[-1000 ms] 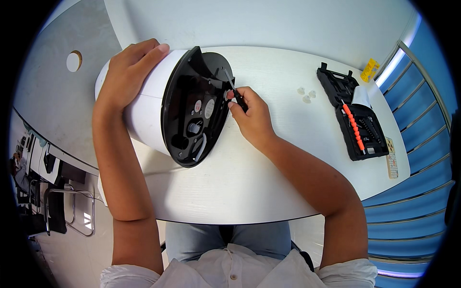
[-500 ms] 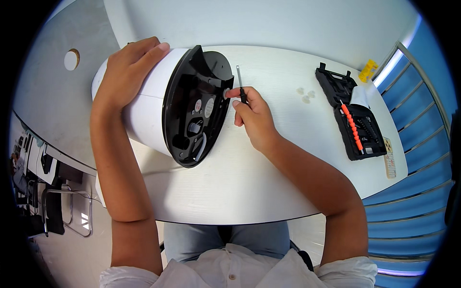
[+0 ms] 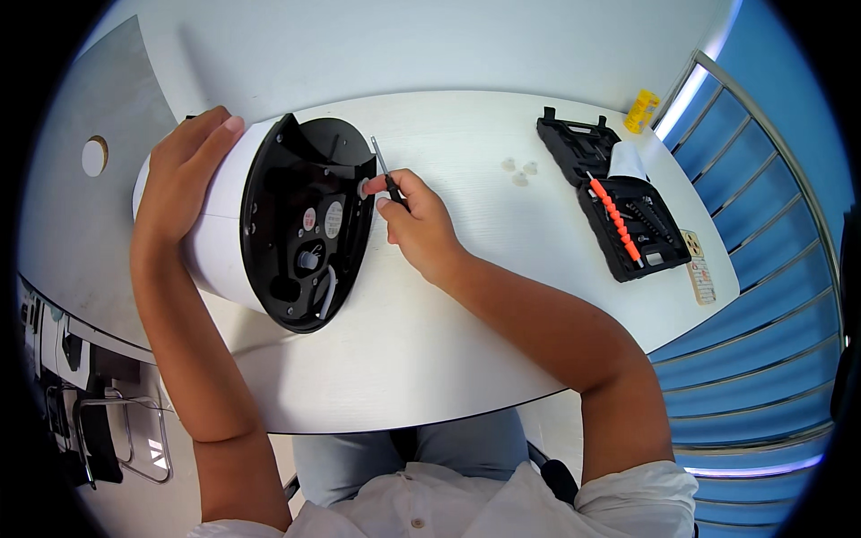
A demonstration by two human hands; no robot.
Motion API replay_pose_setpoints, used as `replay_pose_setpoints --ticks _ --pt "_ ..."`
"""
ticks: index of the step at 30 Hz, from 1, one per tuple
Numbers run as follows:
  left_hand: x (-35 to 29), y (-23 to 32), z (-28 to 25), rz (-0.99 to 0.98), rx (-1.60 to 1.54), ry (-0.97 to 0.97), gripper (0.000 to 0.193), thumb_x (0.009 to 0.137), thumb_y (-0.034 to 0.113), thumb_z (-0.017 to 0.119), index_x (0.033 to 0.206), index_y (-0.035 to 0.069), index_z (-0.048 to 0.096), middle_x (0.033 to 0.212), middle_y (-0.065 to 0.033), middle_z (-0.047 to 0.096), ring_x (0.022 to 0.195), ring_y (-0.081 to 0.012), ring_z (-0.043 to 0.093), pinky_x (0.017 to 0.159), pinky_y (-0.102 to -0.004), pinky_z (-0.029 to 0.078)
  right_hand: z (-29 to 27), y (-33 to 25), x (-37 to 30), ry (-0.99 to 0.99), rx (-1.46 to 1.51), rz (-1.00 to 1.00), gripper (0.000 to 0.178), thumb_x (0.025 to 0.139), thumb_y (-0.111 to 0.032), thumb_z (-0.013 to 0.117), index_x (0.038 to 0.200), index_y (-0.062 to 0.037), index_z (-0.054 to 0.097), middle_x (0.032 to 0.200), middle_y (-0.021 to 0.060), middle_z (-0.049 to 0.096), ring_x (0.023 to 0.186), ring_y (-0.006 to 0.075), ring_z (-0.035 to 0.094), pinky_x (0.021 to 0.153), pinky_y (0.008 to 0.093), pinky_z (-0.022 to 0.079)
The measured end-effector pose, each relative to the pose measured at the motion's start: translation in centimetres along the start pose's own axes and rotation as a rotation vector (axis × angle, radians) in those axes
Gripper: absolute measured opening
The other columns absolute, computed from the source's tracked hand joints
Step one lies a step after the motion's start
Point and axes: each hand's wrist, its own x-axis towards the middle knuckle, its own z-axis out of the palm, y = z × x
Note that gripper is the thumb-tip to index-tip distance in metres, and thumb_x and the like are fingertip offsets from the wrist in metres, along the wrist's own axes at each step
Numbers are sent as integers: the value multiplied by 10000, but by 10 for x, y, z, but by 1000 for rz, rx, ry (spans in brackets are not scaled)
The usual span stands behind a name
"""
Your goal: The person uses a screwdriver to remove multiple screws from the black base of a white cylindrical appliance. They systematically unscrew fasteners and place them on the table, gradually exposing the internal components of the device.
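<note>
A white rounded appliance [image 3: 215, 238] lies on its side at the left of the table, its black underside [image 3: 278, 202] turned toward the right. My left hand [image 3: 184, 170] grips its upper side, fingers curved over the white shell. In my right hand [image 3: 417, 220] is a screwdriver [image 3: 386, 170] with a black handle, held with its metal shaft pointing up and away from the base. My right index fingertip touches a small round pale pad [image 3: 362, 188] at the base's right edge. A pale tube or cord [image 3: 329, 291] is tucked into the underside.
Several small translucent round pieces [image 3: 520, 170] lie on the white table [image 3: 466, 332]. Farther right sits an open black tool case [image 3: 596, 238] holding an orange flexible shaft [image 3: 614, 220]. Near it are a yellow container [image 3: 641, 111] and a beige remote-like strip [image 3: 700, 269]. Metal railing [image 3: 780, 224] borders the right.
The whole view has swung, so the appliance, table and tool case appear farther left. Both hands keep about the same place on the appliance, the right still holding the screwdriver.
</note>
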Motion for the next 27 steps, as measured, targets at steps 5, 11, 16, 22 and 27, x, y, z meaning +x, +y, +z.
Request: replay_pose_setpoints --ticks 5,11,16,22,27 --pt "0 0 3 7 -15 12 389 855 391 559 811 5 582 769 -125 561 725 -201 485 719 -315 389 -5 9 9 164 -84 -160 128 924 -86 538 1033 -35 582 808 25 607 602 77 480 570 242 422" --pt "0 -1 -1 50 9 15 396 850 392 557 797 0 579 747 -126 559 713 -205 487 701 -314 389 -118 -12 60 463 -846 -365 132 841 -149 601 896 -29 615 865 144 634 825 337 610 706 415 474" --pt "-1 3 1 70 31 10 391 846 387 554 790 1 576 718 -122 552 707 -210 481 695 -315 388 -180 -9 54 333 -1286 135 234 828 -223 605 993 -74 680 1021 136 649 980 321 623 821 428 500" --pt "-1 3 -2 93 27 12 387 847 387 556 783 7 586 697 -114 550 699 -205 480 684 -317 388 -173 8 56 298 -1440 210 281 809 -248 624 1031 -87 683 1108 130 601 1009 311 614 842 417 504" --pt "-3 2 2 80 -9 37 393 848 393 562 774 8 591 685 -112 546 688 -209 479 676 -319 392 -174 11 56 315 -1305 29 224 812 -251 623 899 -45 640 947 127 630 887 297 623 767 414 498"
